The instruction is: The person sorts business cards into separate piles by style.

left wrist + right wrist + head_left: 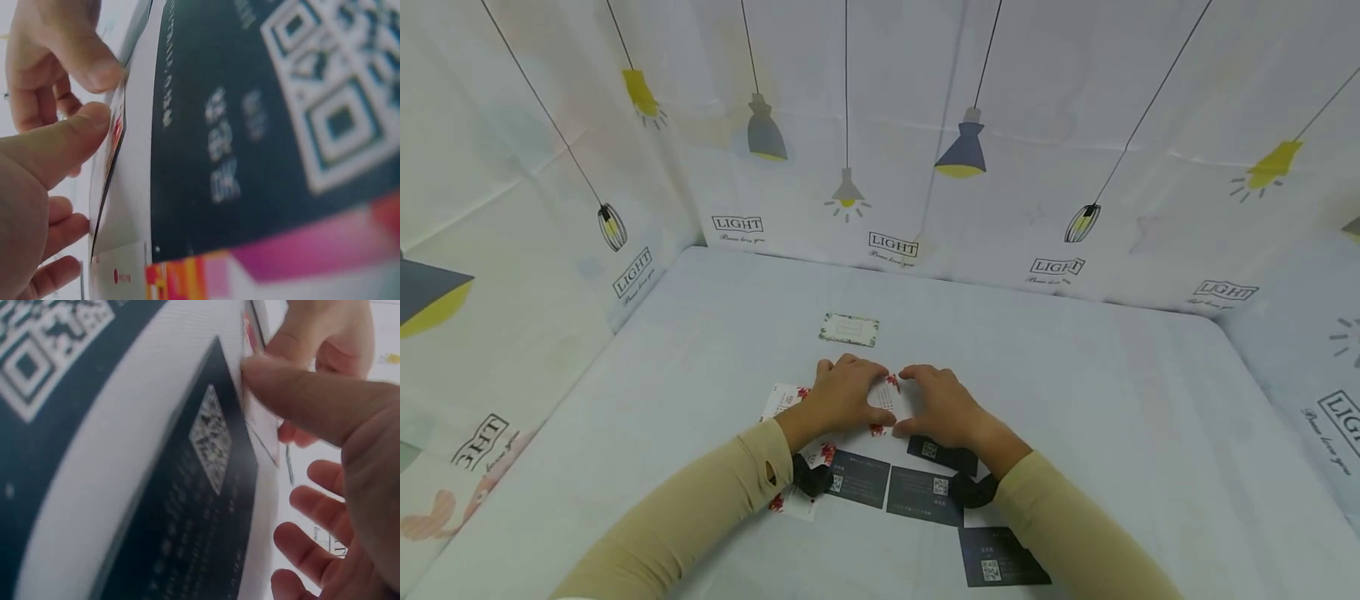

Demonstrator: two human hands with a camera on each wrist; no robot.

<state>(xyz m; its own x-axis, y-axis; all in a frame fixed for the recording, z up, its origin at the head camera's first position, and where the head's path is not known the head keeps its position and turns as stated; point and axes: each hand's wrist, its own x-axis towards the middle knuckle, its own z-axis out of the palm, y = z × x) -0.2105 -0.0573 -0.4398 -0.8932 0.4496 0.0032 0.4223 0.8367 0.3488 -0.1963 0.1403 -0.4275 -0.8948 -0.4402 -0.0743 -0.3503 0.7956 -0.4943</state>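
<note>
A white card with red flowers lies between both hands, low over the table. My left hand holds its left part, with the thumb at the near edge and the index finger toward the far edge. Facing it, my right hand grips the right part in the same manner. In the left wrist view, the left thumb and right thumb are close together at the card's edge. The other fingers of the right hand are loosely bent. The hands hide part of the card.
Dark cards with QR codes lie nearer the person, one at front right. White floral cards are partly under the left arm. A green-bordered card lies beyond the hands. A lamp-printed curtain borders the white table.
</note>
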